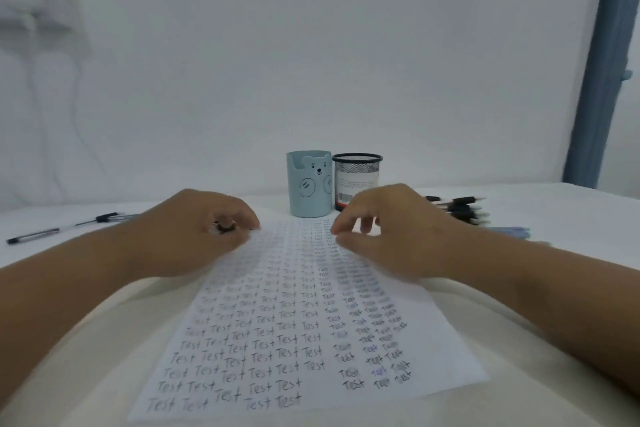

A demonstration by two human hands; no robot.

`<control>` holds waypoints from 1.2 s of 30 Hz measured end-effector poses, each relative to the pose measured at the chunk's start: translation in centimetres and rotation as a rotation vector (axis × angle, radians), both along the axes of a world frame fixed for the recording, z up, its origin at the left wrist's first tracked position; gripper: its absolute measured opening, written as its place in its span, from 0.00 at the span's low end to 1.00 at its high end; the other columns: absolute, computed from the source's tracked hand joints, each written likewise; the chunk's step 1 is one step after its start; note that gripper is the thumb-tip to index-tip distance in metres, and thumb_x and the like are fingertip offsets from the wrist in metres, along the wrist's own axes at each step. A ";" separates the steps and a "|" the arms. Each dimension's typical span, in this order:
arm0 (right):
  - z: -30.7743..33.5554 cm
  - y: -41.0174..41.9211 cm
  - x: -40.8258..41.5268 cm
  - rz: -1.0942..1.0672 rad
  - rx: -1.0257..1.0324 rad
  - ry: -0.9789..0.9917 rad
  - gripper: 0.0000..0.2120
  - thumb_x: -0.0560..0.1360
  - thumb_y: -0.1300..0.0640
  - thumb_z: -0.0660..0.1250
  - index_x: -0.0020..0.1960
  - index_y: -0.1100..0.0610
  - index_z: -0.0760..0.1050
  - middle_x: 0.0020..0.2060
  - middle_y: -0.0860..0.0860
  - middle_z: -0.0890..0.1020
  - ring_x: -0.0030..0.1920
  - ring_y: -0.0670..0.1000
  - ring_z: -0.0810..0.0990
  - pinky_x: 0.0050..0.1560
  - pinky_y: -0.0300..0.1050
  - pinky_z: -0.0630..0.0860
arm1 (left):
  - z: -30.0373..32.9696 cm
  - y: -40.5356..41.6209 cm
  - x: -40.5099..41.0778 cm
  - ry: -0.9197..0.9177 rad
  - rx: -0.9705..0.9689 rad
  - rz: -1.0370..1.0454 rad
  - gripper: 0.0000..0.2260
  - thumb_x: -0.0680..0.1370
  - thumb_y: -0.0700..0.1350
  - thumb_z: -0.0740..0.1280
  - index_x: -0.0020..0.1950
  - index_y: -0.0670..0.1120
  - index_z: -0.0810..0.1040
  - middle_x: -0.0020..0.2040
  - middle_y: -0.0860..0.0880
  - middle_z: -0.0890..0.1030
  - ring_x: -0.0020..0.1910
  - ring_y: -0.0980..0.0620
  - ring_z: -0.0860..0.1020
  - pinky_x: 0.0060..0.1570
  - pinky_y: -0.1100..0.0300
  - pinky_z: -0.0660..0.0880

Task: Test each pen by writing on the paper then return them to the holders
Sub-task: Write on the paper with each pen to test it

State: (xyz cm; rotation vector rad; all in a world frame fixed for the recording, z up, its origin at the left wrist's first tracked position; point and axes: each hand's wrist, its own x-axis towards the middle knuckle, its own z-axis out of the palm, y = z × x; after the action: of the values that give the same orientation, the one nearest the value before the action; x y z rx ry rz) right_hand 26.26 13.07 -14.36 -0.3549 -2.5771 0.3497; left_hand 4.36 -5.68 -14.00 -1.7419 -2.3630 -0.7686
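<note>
A sheet of paper [298, 322] covered in rows of the handwritten word "Test" lies in front of me. My left hand [204, 232] rests at its far left corner with fingers curled round a small dark thing, seemingly the end of a pen [222, 225]. My right hand [384, 229] hovers over the far right corner, fingers loosely bent and holding nothing. Behind the paper stand a light blue bear holder [309, 184] and a black mesh holder [357, 180], side by side. No pens stick out of either.
Two dark pens [65, 227] lie on the white table at the left. A pile of several pens [460, 210] lies at the right behind my right wrist. A blue curtain [602, 80] hangs at the far right against a white wall.
</note>
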 end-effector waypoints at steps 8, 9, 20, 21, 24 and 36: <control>-1.4 -2.0 -1.0 0.199 0.063 -0.125 0.08 0.78 0.46 0.69 0.54 0.44 0.83 0.46 0.36 0.81 0.49 0.39 0.77 0.48 0.30 0.72 | -0.5 -1.9 -6.2 0.100 -0.149 0.225 0.14 0.78 0.46 0.71 0.59 0.63 0.76 0.60 0.57 0.76 0.62 0.55 0.73 0.61 0.61 0.66; -1.4 -1.9 -1.0 0.202 0.068 -0.130 0.08 0.78 0.46 0.68 0.54 0.43 0.83 0.46 0.35 0.81 0.50 0.38 0.76 0.49 0.31 0.72 | -0.6 -1.8 -6.4 0.097 -0.137 0.229 0.15 0.78 0.46 0.71 0.58 0.63 0.75 0.59 0.57 0.76 0.60 0.55 0.73 0.59 0.62 0.66; -1.5 -1.5 -0.8 0.206 0.061 -0.137 0.08 0.77 0.43 0.68 0.54 0.41 0.82 0.48 0.34 0.81 0.51 0.37 0.77 0.51 0.34 0.75 | -1.4 -1.8 -7.9 0.098 0.025 0.212 0.13 0.74 0.38 0.75 0.49 0.56 0.82 0.46 0.57 0.79 0.47 0.53 0.78 0.44 0.76 0.67; -1.4 -1.5 -0.8 0.209 0.057 -0.137 0.08 0.77 0.43 0.68 0.54 0.40 0.82 0.48 0.34 0.81 0.52 0.37 0.77 0.51 0.34 0.75 | -1.4 -1.7 -7.9 0.100 0.047 0.204 0.13 0.74 0.37 0.75 0.48 0.56 0.82 0.44 0.56 0.80 0.46 0.52 0.79 0.44 0.74 0.69; -1.4 -1.4 -0.8 0.217 0.049 -0.140 0.07 0.77 0.43 0.68 0.53 0.39 0.82 0.49 0.33 0.80 0.52 0.36 0.77 0.51 0.34 0.75 | -1.6 -1.3 -7.6 0.107 0.097 0.166 0.12 0.77 0.36 0.70 0.48 0.55 0.83 0.42 0.56 0.82 0.44 0.52 0.80 0.44 0.68 0.72; -1.5 -1.2 -0.8 0.223 0.038 -0.141 0.08 0.77 0.43 0.68 0.54 0.40 0.82 0.49 0.34 0.81 0.52 0.37 0.77 0.52 0.36 0.76 | -1.0 -2.3 -7.6 0.026 -0.054 0.284 0.12 0.79 0.39 0.69 0.47 0.58 0.78 0.48 0.58 0.79 0.47 0.58 0.77 0.41 0.75 0.67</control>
State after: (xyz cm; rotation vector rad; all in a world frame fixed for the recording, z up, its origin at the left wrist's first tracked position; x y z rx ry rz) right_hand 25.51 11.90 -15.89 -0.0797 -2.7656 0.3659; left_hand -3.22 -7.98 -14.98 -1.3791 -2.5564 -0.6397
